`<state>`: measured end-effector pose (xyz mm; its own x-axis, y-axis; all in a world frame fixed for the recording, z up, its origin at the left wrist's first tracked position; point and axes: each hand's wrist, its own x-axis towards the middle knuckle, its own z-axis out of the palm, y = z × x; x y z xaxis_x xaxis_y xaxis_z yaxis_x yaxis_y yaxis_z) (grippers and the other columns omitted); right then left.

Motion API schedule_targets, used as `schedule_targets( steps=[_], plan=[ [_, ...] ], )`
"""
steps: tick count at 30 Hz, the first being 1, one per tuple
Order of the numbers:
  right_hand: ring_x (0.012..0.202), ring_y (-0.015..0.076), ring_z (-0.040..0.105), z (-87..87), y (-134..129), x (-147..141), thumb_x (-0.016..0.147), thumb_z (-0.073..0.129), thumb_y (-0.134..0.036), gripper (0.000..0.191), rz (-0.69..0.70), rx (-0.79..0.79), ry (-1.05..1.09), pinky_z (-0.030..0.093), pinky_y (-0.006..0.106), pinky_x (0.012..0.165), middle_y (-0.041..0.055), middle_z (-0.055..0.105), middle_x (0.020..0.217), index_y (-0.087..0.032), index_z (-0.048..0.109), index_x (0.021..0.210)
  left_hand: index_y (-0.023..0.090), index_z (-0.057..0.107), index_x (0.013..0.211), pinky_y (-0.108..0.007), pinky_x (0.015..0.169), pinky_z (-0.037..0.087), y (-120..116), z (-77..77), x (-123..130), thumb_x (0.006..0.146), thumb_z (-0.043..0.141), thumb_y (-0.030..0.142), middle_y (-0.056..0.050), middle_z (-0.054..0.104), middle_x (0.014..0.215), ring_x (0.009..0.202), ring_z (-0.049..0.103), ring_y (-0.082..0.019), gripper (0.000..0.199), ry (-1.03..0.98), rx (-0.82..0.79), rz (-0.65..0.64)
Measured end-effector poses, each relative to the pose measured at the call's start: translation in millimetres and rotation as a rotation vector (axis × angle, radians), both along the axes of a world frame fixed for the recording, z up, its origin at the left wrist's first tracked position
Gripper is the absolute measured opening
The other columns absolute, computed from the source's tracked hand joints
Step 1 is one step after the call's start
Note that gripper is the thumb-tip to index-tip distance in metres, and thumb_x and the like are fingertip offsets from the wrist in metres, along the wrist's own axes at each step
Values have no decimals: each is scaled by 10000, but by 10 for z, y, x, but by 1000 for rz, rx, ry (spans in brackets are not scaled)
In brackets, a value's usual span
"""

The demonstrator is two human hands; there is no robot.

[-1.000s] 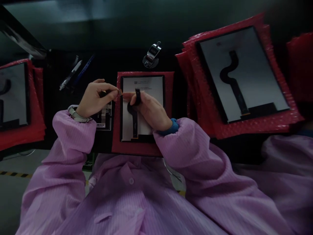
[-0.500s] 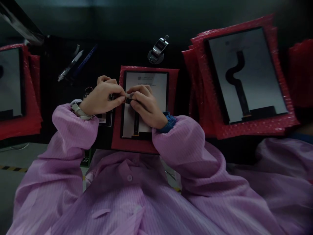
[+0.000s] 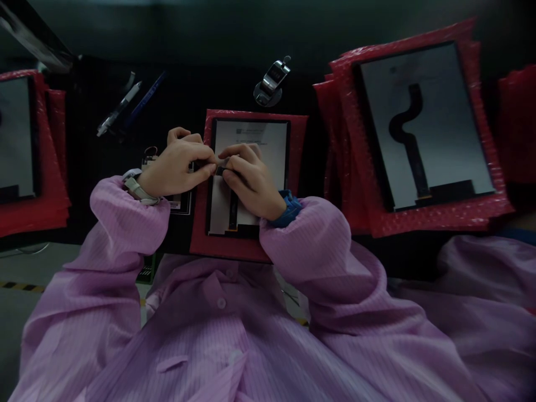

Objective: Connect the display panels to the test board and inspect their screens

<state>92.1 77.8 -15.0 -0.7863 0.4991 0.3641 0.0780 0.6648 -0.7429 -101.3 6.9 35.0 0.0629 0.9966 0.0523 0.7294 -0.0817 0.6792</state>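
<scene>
LH [image 3: 176, 167] and RH [image 3: 251, 181] are close together, both pinched tight on a small dark connector-like piece [image 3: 220, 170]; exact part is too small to tell. Thumb and fingertips [image 3: 211, 162] of LH hold it from the left, RH's fingertips [image 3: 228, 153] from the right, so neither hand is open. The piece sits just above the middle of a display panel [image 3: 268, 156], held over it, and can't tell if it touches the surface.

Panel lies face-up on a red bubble-wrap sheet [image 3: 199, 245], w/ a black flex cable [image 3: 233, 211] running down to a dark strip at its lower edge. White label w/ small print at panel top [image 3: 247, 129]: unreadable.

LH wrist has a white strap [image 3: 138, 191], RH a blue cuff [image 3: 288, 209]; both sleeves are pink striped smock [image 3: 125, 215]. Under LH, a printed card [image 3: 182, 204], text illegible.

Up top on the black bench [image 3: 188, 84]: a chrome tally counter [image 3: 271, 81], digits unreadable, plus a white pen [image 3: 119, 109] and blue pen [image 3: 146, 100]. More wrapped panels [image 3: 422, 125] to the right, others [image 3: 17, 139] to the left.
</scene>
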Motion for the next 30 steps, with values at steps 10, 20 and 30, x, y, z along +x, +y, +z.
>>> schedule_targets(
  steps=[10,20,30],
  plan=[
    [1139,247,502,-41,47,13,1031,412,-395,287,38,-6,-9,390,476,1051,85,620,1172,-220,538,842,231,683,709,-564,1115,295,10,-35,7,811,650,323,18,645,696,825,631,-213,141,34,16,-22],
    [1159,243,507,-48,55,5,1046,415,-432,318,42,25,-10,405,458,1061,87,631,1189,-216,587,886,234,675,704,-547,1121,293,19,-113,51,796,668,318,30,662,710,836,642,-208,125,47,55,55],
    [1109,227,581,35,91,59,1079,263,-459,405,-199,-105,9,454,452,1042,77,661,1148,-253,604,1149,250,649,1092,-468,1008,451,-816,-32,173,1019,459,361,-63,655,1110,1113,588,-258,232,90,553,583]
  ],
)
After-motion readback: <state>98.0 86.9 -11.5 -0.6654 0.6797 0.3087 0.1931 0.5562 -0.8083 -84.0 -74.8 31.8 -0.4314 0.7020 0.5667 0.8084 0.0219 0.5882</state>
